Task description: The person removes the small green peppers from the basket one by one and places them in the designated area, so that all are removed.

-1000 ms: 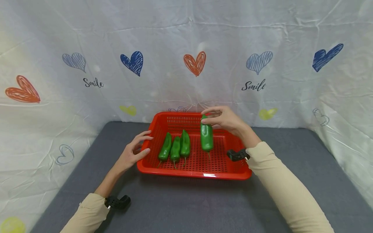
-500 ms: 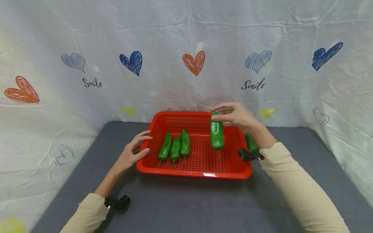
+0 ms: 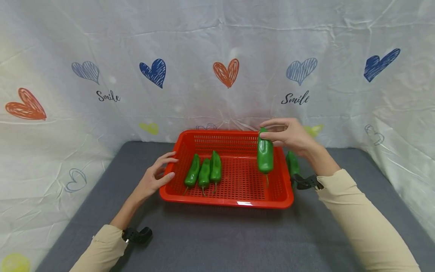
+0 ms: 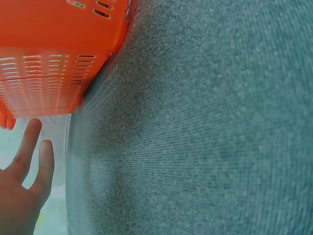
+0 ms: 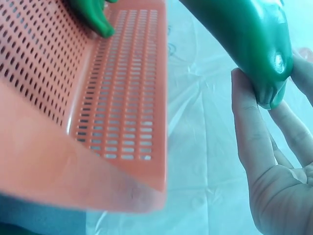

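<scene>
My right hand [image 3: 289, 136] pinches a green pepper [image 3: 265, 155] by its end, with the stem hanging down. The pepper is raised over the right part of a red plastic basket [image 3: 217, 203]. In the right wrist view the thumb and fingers press on the tip of the pepper [image 5: 266, 63]. Three green peppers lie side by side in the left half of the basket: one on the left [image 3: 192, 172], one in the middle [image 3: 204, 174], one on the right [image 3: 215, 168]. My left hand [image 3: 154, 177] is at the basket's left rim, fingers spread and fairly straight; contact is unclear.
Beyond the basket's right wall another green pepper [image 3: 293, 164] lies on the grey tabletop [image 3: 221, 241], partly hidden by the right wrist strap [image 3: 306, 183]. A white curtain [image 3: 190, 45] printed with hearts hangs behind and beside the table.
The right hand has carried its pepper rightward across the basket, toward the right wall. The pepper outside the basket has come into view. The left hand and the three peppers have stayed put.
</scene>
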Available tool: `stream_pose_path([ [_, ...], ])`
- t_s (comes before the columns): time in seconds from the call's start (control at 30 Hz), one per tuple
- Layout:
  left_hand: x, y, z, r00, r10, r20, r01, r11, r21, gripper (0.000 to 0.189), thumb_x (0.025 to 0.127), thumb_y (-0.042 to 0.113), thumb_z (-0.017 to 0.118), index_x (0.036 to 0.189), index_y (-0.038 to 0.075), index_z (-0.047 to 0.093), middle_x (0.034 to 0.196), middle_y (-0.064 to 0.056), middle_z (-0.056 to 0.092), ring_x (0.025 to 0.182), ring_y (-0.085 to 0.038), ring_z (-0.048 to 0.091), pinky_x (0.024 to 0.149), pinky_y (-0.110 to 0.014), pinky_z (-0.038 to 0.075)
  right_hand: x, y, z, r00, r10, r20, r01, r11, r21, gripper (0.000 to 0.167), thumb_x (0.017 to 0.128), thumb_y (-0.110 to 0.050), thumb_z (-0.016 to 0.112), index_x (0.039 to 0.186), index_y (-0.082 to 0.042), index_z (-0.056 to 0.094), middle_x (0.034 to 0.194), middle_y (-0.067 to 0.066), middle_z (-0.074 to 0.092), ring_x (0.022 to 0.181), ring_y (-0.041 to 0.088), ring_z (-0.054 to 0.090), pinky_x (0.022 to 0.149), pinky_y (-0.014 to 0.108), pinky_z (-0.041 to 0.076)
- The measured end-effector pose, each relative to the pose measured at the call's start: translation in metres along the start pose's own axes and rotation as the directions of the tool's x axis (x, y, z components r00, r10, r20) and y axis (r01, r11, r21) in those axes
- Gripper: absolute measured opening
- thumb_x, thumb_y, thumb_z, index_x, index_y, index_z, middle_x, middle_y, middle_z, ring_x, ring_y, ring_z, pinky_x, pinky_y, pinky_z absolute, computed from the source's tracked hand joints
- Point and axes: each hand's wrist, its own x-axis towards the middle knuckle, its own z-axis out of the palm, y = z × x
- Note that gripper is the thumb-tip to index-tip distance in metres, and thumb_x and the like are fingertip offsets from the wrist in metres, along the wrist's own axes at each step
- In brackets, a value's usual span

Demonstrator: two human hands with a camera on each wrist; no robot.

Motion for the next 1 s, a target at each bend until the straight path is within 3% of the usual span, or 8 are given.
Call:
stream_pose_path([
  [0.23, 0.0, 0.0, 0.0, 1.0, -0.006, -0.006, 0.006, 1.0, 0.004, 0.046, 0.096, -0.005, 0.062, 0.14, 0.002, 0.054, 0.159, -0.012, 0.033, 0.115, -0.038, 0.057, 0.088, -0.033, 0.053, -0.007, 0.001, -0.013, 1.0, 0.008, -0.022, -0.008, 1.0, -0.029, 0.029, 0.091, -0.009, 0.078, 0.12, -0.01, 0.074, 0.109, 0.01, 0.071, 0.096, 0.024, 0.068, 0.083, 0.039, 0.055],
  [0.6, 0.0, 0.0, 0.0, 1.0, -0.004, -0.003, 0.004, 1.0, 0.019, 0.045, 0.097, -0.005, 0.061, 0.141, 0.001, 0.053, 0.16, -0.012, 0.032, 0.123, -0.039, 0.051, 0.092, -0.033, 0.05, -0.019, 0.004, -0.032, 0.999, 0.003, -0.043, -0.002, 1.0, 0.002, 0.026, 0.092, -0.002, 0.075, 0.117, -0.01, 0.076, 0.112, 0.008, 0.071, 0.097, 0.022, 0.068, 0.082, 0.039, 0.057],
  [1.0, 0.0, -0.003, 0.0, 1.0, -0.014, -0.015, 0.015, 1.0, 0.02, 0.047, 0.096, -0.004, 0.062, 0.141, 0.003, 0.054, 0.16, -0.012, 0.032, 0.126, -0.039, 0.049, 0.093, -0.034, 0.049, -0.029, 0.019, -0.068, 0.996, 0.03, -0.079, -0.029, 0.999, 0.013, 0.024, 0.095, -0.004, 0.072, 0.118, -0.013, 0.076, 0.11, 0.003, 0.072, 0.095, 0.019, 0.069, 0.081, 0.033, 0.057],
])
